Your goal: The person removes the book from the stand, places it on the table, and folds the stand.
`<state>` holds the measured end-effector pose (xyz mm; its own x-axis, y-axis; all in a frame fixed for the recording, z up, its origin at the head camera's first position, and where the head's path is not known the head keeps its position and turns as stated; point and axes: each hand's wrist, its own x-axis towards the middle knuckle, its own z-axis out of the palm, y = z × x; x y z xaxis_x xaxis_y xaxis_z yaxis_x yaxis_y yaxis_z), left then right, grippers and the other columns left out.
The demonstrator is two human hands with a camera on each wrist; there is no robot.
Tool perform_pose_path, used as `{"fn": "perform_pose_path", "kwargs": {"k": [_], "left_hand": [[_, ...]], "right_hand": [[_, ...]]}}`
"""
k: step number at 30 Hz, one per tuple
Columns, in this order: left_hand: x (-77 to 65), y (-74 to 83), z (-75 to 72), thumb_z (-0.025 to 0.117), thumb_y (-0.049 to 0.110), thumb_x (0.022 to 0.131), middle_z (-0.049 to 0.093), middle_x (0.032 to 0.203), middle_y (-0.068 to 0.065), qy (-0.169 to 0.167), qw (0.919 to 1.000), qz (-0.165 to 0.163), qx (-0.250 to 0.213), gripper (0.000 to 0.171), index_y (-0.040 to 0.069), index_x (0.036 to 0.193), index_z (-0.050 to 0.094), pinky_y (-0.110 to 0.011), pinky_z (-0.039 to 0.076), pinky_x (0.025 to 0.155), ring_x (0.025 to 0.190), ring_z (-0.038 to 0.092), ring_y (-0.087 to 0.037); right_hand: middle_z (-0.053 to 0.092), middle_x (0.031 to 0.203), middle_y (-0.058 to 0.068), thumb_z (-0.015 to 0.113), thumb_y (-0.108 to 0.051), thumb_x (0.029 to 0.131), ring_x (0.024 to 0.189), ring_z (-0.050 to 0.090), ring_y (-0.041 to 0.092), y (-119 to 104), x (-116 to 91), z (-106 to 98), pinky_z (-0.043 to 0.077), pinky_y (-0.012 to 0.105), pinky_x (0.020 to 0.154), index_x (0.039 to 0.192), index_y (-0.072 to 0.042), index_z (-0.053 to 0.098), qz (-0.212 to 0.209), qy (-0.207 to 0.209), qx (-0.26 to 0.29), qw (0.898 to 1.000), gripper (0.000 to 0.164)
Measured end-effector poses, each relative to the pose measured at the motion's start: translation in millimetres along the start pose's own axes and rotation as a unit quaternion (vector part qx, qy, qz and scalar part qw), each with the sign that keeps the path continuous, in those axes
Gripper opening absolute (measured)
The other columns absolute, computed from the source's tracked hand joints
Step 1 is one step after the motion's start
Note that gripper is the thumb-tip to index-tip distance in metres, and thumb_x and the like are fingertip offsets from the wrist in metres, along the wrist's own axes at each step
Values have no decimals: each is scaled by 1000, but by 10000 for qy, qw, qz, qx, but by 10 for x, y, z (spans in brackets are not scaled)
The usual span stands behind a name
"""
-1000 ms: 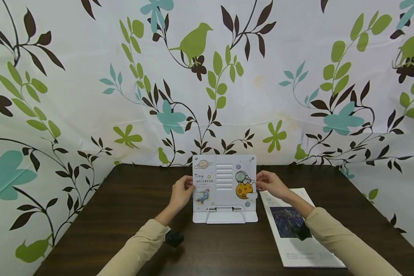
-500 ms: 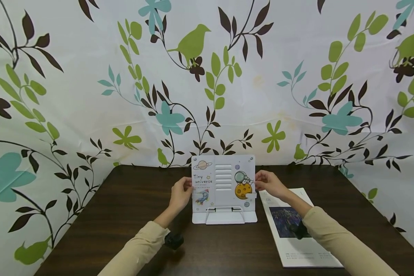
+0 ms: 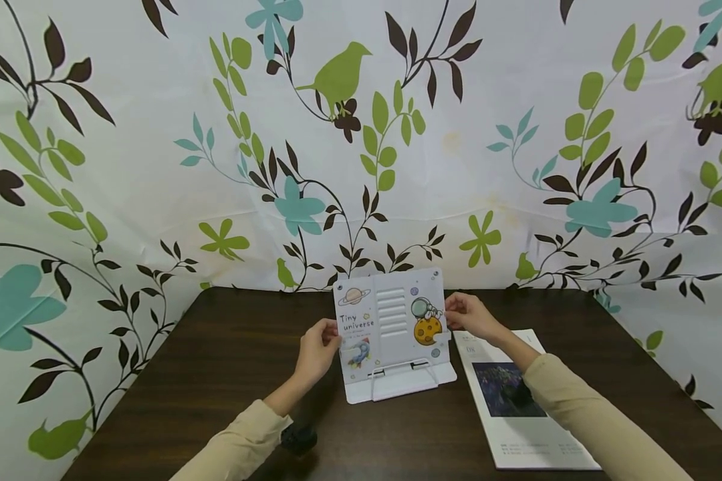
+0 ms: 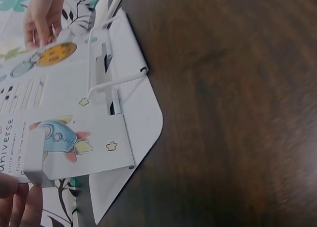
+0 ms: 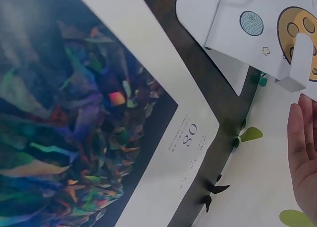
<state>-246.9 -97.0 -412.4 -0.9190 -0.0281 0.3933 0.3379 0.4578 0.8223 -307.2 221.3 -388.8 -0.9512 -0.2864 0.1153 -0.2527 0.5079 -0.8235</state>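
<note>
A white book stand (image 3: 391, 344) printed "Tiny universe", with a planet, a rocket and an astronaut, stands tilted between both hands. My left hand (image 3: 317, 349) pinches its left edge; in the left wrist view the left-hand fingers (image 4: 32, 207) lie just under a small side clip (image 4: 37, 160). My right hand (image 3: 474, 315) holds the right edge near the astronaut, and its fingers (image 5: 297, 138) show beside the other clip in the right wrist view. A wire holder (image 3: 403, 377) crosses the stand's bottom ledge. The fingertips behind the panel are hidden.
A white book (image 3: 529, 437) with a dark picture and "08" on its cover lies flat to the right, partly under the right forearm. The dark wooden table (image 3: 228, 374) ends at a patterned cloth (image 3: 427, 167) behind and at both sides.
The stand was level and upright; now it is turned, its left bottom corner lower and nearer and its right side higher. My left hand has dropped slightly. The book stays put.
</note>
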Motion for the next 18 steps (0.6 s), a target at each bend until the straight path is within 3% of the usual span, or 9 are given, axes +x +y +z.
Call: {"fn": "perform_pose_path", "kwargs": {"k": [10,18], "left_hand": [[-188,53,17,58,-10,76,63,83,-15,-37,9991,-130,-400,16,-6,92,61,-18,49,61,72,59,-17],[-367,116,50,58,-10,78,61,85,-18,-97,9963,-299,-800,16,-7,93,58,-19,51,60,75,61,-22]], "right_hand": [[61,89,19,52,1,89,75,60,18,5,83,29,55,33,69,100,9,53,62,17,-17,10000,14],[59,95,23,52,-2,90,81,60,20,1,168,82,55,37,73,104,11,53,132,84,46,9999,19]]}}
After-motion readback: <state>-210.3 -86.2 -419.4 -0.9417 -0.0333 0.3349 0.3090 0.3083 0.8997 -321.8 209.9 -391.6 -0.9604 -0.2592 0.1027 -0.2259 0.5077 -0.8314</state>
